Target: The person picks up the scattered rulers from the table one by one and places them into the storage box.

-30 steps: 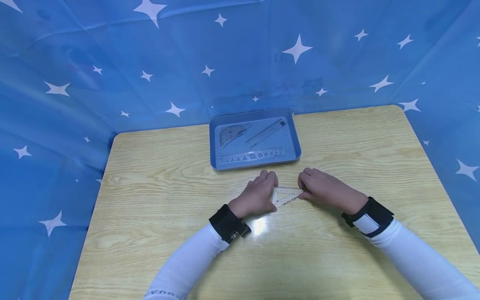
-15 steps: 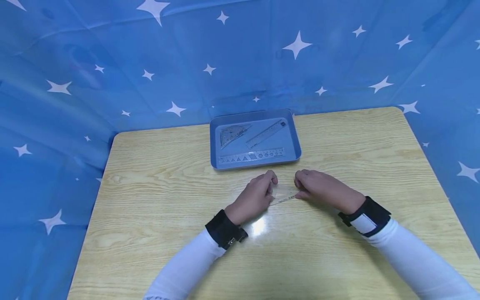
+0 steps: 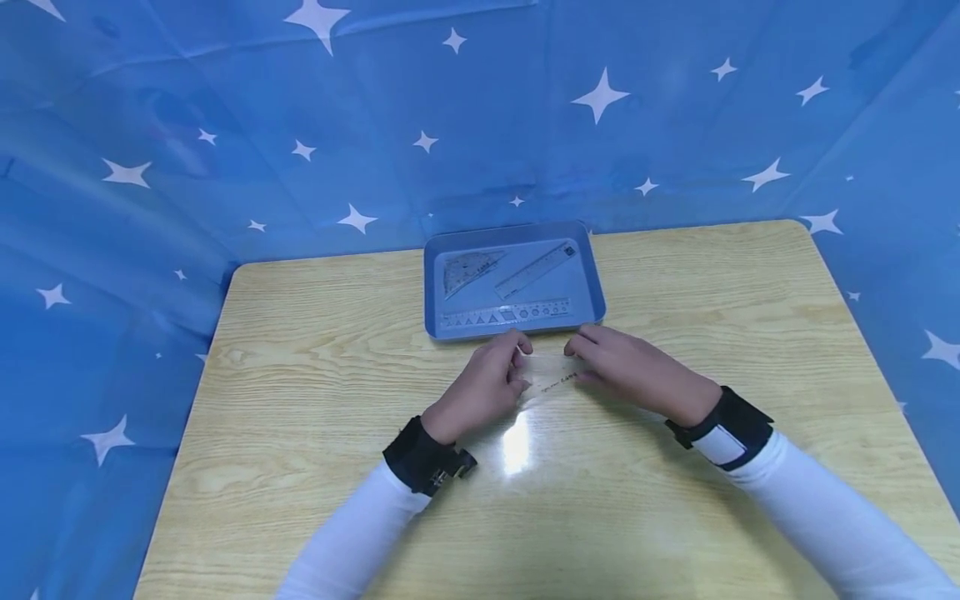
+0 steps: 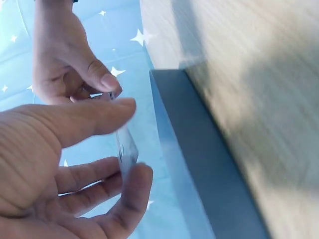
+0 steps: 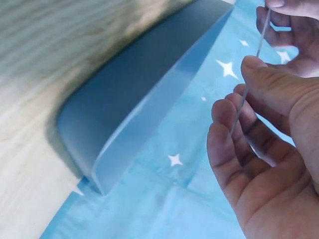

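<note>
Between my two hands is a clear plastic set square with black print along one edge. My left hand pinches its left end, thumb on one side and fingers on the other. The right hand grips the opposite end the same way. In the left wrist view the set square appears nearly edge-on, raised off the table. The right wrist view shows it as a thin line, the plate running between both hands. Just beyond my fingertips stands a blue tray.
Inside the tray lie a clear protractor-like piece, a slanted ruler and a stencil ruler along the front. The wooden table surrounds it. A blue star-patterned cloth hangs behind the table's back edge.
Both hands have moved slightly left and toward the tray, carrying the set square with them. The set square has tilted, and its face shows less clearly. The tray's contents look unchanged.
</note>
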Demonstrator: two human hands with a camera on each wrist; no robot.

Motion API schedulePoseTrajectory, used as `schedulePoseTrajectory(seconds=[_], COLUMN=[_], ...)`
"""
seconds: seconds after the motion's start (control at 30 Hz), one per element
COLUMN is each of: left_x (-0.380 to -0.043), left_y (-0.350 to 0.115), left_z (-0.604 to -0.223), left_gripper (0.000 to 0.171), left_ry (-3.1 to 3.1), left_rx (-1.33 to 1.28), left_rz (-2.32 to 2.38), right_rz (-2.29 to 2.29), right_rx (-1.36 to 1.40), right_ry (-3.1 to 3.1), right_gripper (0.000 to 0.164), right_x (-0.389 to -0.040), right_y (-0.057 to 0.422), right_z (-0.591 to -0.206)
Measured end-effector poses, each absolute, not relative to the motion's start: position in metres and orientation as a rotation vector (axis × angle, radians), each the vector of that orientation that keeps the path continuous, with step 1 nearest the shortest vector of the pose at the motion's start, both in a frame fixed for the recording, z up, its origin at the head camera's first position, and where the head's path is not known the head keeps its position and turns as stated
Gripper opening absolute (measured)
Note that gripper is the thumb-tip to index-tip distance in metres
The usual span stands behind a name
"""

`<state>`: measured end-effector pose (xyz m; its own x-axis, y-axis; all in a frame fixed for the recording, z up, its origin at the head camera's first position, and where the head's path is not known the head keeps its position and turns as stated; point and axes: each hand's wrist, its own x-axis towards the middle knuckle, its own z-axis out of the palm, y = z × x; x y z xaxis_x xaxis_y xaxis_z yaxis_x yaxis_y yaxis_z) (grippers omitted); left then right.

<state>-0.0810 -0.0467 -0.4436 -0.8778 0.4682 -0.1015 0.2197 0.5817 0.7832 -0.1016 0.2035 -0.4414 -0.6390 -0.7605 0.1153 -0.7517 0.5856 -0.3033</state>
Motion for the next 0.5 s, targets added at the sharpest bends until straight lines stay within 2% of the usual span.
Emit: schedulePoseTrajectory(seconds=[0.23,0.37,0.5], left_x=[-0.082,-0.084,-0.09], left_y=[-0.055,-0.056,-0.059], left_z=[-0.427,-0.419,-0.411], left_gripper=[0.048,0.058,0.057], left_ry=[2.664,2.782,2.849], left_rx=[0.625,0.675,0.683], left_rz=[1.1,0.965,0.867], right_rz=[-0.442,-0.418,-0.411], right_rx=[-1.392,-1.435,-1.461], right_ry=[2.864,2.899,2.92], right_gripper=[0.036,0.032,0.028], right_x=[-0.11,-0.117,-0.125], right_y=[0.191,0.182,0.172], right_z=[-0.429,-0.42,-0.413])
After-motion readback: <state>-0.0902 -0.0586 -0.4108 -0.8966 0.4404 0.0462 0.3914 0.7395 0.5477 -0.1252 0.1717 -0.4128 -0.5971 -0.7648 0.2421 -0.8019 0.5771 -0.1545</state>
